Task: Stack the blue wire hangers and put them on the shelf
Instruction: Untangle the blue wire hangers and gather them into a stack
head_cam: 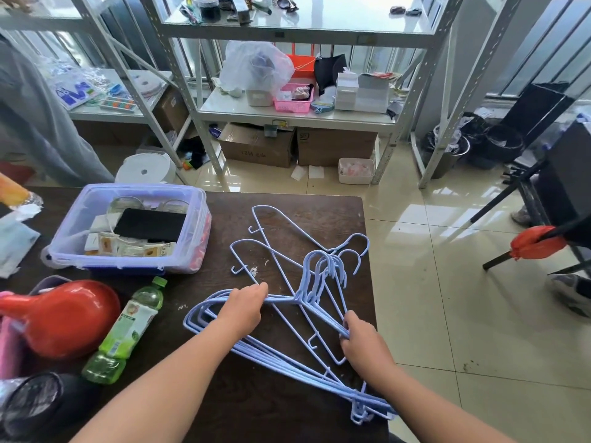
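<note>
A bundle of several blue wire hangers (281, 356) lies on the dark wooden table (224, 410), hooks bunched toward the far right. My left hand (244, 306) grips the bundle's upper wires near the necks. My right hand (363, 345) grips the wires on the bundle's right shoulder side. Two more blue hangers (271, 244) lie loose and spread on the table beyond the bundle, partly under it. The grey metal shelf (297, 115) stands across the floor past the table, its lower board crowded with boxes and baskets.
A clear plastic bin (195, 225) of small items sits at the table's left. A green bottle (128, 327) and a red bowl (67, 314) lie near my left arm. Cardboard boxes (259, 145) sit under the shelf. Another person's sleeve (41, 123) is at far left.
</note>
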Motion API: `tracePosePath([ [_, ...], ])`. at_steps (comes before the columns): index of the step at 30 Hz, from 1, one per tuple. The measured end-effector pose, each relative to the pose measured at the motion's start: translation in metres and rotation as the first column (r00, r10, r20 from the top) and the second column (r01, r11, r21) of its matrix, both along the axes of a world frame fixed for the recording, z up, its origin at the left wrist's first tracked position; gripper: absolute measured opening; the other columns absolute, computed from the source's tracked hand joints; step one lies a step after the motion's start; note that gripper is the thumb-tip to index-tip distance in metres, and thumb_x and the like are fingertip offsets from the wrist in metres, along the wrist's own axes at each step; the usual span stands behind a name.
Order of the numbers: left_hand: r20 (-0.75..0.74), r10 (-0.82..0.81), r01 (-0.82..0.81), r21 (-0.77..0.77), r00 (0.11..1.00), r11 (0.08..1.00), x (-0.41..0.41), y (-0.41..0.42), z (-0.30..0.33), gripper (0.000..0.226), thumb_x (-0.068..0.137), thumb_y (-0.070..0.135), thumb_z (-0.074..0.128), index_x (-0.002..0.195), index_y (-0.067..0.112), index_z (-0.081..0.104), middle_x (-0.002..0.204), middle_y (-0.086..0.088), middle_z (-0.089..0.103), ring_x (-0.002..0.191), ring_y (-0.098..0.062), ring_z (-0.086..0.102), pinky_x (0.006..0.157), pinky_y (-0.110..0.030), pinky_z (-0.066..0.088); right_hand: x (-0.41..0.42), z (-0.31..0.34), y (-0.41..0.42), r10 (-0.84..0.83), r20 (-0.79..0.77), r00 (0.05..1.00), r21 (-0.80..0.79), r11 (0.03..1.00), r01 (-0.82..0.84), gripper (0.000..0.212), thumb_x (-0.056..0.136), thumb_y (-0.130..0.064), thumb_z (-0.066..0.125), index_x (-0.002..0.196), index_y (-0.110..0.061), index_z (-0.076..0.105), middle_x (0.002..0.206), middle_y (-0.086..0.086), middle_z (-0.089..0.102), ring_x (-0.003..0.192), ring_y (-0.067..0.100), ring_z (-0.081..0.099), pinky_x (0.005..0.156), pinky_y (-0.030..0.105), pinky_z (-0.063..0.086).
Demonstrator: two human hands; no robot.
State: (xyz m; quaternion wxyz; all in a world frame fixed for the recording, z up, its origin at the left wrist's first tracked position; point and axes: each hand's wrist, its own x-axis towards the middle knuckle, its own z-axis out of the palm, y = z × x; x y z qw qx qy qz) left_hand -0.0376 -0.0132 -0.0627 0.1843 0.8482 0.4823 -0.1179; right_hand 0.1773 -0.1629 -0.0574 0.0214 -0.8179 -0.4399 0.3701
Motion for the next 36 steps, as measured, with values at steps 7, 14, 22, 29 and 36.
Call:
tracePosePath([
  [7, 0.017, 0.064, -0.063, -0.057, 0.998, 0.996, -0.01, -0.012, -0.017, 0.024, 0.09, 0.02, 0.055, 0.114, 0.017, 0.049, 0.114, -0.004, 0.06, 0.109, -0.03, 0.06, 0.086, -0.044, 0.047, 0.006, -0.007, 0.004, 0.011, 0.063, 0.998, -0.016, 1.0, -0.01, 0.028, 0.103, -0.009, 0.066, 0.099, -0.019, 0.04, 0.108, 0.0, 0.034, 0.093, 0.032, 0.052, 0.079, 0.033, 0.041],
  [14, -0.034, 0.115, -0.114, 0.047, 0.993, 0.992, 0.003, -0.009, -0.022, 0.05, 0.086, 0.013, 0.066, 0.129, 0.019, 0.042, 0.121, -0.008, 0.044, 0.102, -0.027, 0.055, 0.08, -0.038, 0.051, 0.009, -0.016, 0.005, 0.028, 0.068, 0.997, -0.079, 0.997, -0.023, 0.026, 0.107, -0.018, 0.065, 0.096, -0.019, 0.041, 0.109, 0.006, 0.045, 0.119, 0.034, 0.063, 0.081, 0.031, 0.037],
  [22, -0.068, 0.076, -0.064, 0.167, 0.995, 0.984, 0.01, 0.003, -0.024, 0.022, 0.083, 0.005, 0.063, 0.099, 0.02, 0.059, 0.104, -0.004, 0.055, 0.093, -0.026, 0.05, 0.073, -0.035, 0.048, 0.014, -0.016, 0.009, 0.037, 0.032, 0.999, -0.125, 0.992, -0.033, 0.053, 0.109, -0.025, 0.062, 0.07, -0.029, 0.027, 0.104, 0.0, 0.044, 0.107, 0.031, 0.061, 0.082, 0.031, 0.037],
  [29, -0.118, 0.033, -0.014, 0.158, 0.992, 0.987, 0.011, 0.008, -0.023, 0.02, 0.092, 0.012, 0.054, 0.107, 0.024, 0.054, 0.109, 0.0, 0.058, 0.1, -0.024, 0.05, 0.083, -0.038, 0.044, 0.016, -0.01, 0.009, 0.047, -0.015, 0.999, -0.095, 0.994, -0.048, 0.056, 0.11, -0.024, 0.059, 0.069, -0.031, 0.022, 0.092, -0.003, 0.042, 0.091, 0.023, 0.045, 0.08, 0.031, 0.038],
  [36, -0.155, -0.066, 0.07, 0.021, 0.986, 0.997, 0.003, 0.016, -0.015, 0.016, 0.095, 0.016, 0.046, 0.104, 0.023, 0.056, 0.109, -0.003, 0.057, 0.103, -0.027, 0.057, 0.085, -0.039, 0.043, 0.019, -0.009, 0.007, 0.078, -0.011, 0.997, -0.133, 0.988, -0.078, 0.05, 0.108, -0.023, 0.054, 0.069, -0.029, 0.023, 0.1, 0.001, 0.043, 0.119, 0.035, 0.061, 0.081, 0.032, 0.034],
])
